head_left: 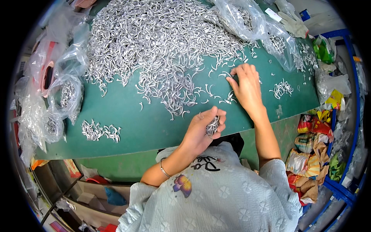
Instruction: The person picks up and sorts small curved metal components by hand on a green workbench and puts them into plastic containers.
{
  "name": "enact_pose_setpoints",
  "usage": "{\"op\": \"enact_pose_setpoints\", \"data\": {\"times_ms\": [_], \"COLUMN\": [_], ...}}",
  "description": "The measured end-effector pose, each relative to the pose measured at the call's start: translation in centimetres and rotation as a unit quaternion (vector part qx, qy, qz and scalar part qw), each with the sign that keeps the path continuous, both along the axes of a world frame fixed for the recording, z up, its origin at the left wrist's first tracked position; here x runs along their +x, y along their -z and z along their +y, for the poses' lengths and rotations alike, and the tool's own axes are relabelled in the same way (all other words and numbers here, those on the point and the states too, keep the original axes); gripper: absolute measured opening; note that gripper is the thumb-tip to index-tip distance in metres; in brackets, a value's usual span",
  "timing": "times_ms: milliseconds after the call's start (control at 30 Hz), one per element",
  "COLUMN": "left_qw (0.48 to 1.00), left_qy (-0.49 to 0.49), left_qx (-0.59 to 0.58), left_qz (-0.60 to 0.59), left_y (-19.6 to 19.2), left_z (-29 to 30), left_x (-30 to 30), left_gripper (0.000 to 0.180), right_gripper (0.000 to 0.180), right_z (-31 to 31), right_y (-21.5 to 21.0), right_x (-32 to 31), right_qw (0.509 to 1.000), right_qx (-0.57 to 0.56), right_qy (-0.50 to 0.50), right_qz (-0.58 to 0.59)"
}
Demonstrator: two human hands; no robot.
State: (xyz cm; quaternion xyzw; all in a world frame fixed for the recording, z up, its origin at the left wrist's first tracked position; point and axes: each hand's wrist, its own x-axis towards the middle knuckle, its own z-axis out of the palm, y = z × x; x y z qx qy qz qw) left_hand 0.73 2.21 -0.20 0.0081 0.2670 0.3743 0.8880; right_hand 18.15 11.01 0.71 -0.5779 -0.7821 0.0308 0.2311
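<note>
A large heap of small silver, curved hook-like metal pieces [154,46] covers the far part of the green table [116,100]. Near the table's front edge, my left hand [200,129] is turned palm inward and closed round a handful of these metal pieces [212,127]. Farther off to the right, my right hand [247,86] reaches down to the tabletop, thumb and bent fingers close together at a curved piece [224,74]. The fingertips partly hide that piece. More loose pieces [210,91] lie scattered between my hands and the heap.
Small separate piles lie at left [99,131] and right [282,89]. Clear plastic bags with metal pieces stand at the left edge [71,92] and far right [284,46]. A pale glove [291,24] lies beyond. A blue shelf frame [353,116] with colourful packages [307,160] stands to the right.
</note>
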Motion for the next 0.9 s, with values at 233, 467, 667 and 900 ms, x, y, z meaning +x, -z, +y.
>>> {"op": "enact_pose_setpoints", "data": {"times_ms": [233,467,667,900], "left_qw": [0.998,0.999,0.999,1.0], "left_qy": [-0.014,-0.022,-0.022,-0.006], "left_qx": [-0.004,-0.03,-0.029,-0.013], "left_qz": [0.064,0.028,0.03,-0.005], "left_y": [-1.0,-0.5,-0.8,-0.4], "left_z": [-0.2,0.1,-0.3,-0.7], "left_x": [-0.3,0.1,-0.1,-0.2], "left_gripper": [0.04,0.037,0.03,0.029], "right_gripper": [0.011,0.015,0.011,0.009], "right_z": [-2.2,-1.8,-1.6,-1.3], "right_y": [-3.3,-2.6,-1.4,-1.8], "right_x": [0.9,2.5,2.7,2.0], "right_qw": [0.976,0.986,0.99,0.985], "right_qx": [-0.113,-0.119,-0.09,-0.133], "right_qy": [-0.088,-0.098,-0.09,-0.109], "right_qz": [0.165,0.059,-0.054,-0.029]}}
